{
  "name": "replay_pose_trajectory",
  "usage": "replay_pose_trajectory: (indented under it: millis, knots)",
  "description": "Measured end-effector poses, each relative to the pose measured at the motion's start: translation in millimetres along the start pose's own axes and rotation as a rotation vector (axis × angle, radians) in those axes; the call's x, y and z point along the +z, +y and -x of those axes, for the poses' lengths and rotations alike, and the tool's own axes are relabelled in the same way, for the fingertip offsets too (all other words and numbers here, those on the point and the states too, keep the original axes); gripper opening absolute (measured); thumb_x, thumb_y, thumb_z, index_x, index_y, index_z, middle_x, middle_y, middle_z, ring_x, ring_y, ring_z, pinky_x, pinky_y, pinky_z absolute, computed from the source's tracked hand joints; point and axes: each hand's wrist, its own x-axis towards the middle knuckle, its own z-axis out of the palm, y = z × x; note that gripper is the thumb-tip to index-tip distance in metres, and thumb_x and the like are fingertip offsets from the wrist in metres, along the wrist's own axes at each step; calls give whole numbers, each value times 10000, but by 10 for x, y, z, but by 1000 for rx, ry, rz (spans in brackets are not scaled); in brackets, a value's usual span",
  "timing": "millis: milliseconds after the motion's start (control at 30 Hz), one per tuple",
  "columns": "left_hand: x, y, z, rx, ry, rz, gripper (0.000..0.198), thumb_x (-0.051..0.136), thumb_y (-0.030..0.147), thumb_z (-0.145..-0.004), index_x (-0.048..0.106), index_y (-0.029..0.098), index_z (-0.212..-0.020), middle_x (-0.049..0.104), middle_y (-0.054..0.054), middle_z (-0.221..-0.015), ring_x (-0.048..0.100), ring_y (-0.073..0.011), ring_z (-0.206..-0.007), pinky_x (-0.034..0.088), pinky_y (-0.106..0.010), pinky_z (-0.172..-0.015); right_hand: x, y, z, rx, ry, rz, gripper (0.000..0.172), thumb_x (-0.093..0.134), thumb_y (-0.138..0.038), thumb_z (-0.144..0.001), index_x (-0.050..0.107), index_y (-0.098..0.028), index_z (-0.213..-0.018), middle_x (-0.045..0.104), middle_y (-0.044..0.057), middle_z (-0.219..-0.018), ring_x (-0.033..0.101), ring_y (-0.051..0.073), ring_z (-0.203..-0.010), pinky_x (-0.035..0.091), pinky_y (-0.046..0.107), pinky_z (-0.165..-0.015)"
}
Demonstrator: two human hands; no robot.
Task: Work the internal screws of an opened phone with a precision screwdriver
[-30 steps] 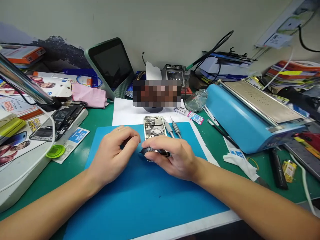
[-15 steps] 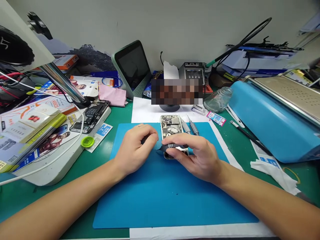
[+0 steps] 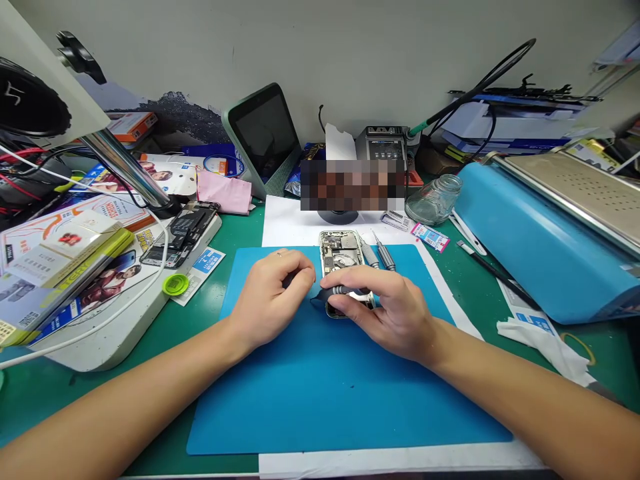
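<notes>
An opened phone (image 3: 341,257) with its insides showing lies on a blue work mat (image 3: 320,393). My right hand (image 3: 387,310) covers the phone's near end and pinches a dark tool with a grey ribbed grip (image 3: 336,292) that lies across it. My left hand (image 3: 273,297) rests on the mat just left of the phone, fingers curled closed over something small and dark that I cannot make out. Two screwdrivers (image 3: 379,253) lie on the mat right of the phone.
A second opened phone (image 3: 181,233) and a green cap (image 3: 175,285) lie at left. A grey screen device (image 3: 260,137) stands behind. A glass jar (image 3: 434,199), a blue machine (image 3: 545,227) and a white tissue (image 3: 547,343) are at right.
The view swung left and down a second ago, then held. Both hands stay at the phone; my right hand has drawn the tool slightly nearer over the phone's lower end.
</notes>
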Motion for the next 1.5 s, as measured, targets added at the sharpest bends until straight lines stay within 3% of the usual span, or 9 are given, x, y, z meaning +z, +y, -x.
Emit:
replay_pose_trajectory:
  millis: [233,400,533,833,1500]
  knots:
    - [-17,-11,-10,0,-24,-29,224,467,221,-962,614,199,-794,631,26,-787,553,-139,-757,404,-288,-714,-57,-30,-41,128,102,-61,292,710,-111,-895,592,-227,-1135,778,43,-989,773,184,-902,661,299,-776]
    - [-3,-6,12,16,-38,-88,114,561,197,-878,672,198,-902,604,14,-795,542,-167,-804,381,-312,-727,-70,-29,-37,192,283,-129,411,664,-64,-910,509,-281,-1222,732,14,-996,758,176,-901,667,306,-706]
    - [19,14,20,37,-61,-121,105,601,209,-855,692,189,-902,591,8,-777,543,-176,-799,385,-330,-748,-72,0,-35,200,353,-144,418,661,-45,-905,502,-288,-1206,710,3,-997,756,179,-915,673,326,-731]
    - [43,2,-6,60,-74,-151,128,610,217,-909,728,207,-862,685,10,-762,559,-165,-742,392,-325,-723,-54,10,-34,219,372,-163,408,662,-45,-899,516,-292,-1190,712,-2,-993,757,181,-916,675,335,-742]
    - [41,-4,-5,47,-74,-171,150,605,216,-926,744,215,-873,709,14,-767,569,-164,-737,397,-318,-714,-54,6,-55,223,351,-131,387,660,-51,-904,497,-287,-1165,716,12,-992,758,180,-911,681,341,-758]
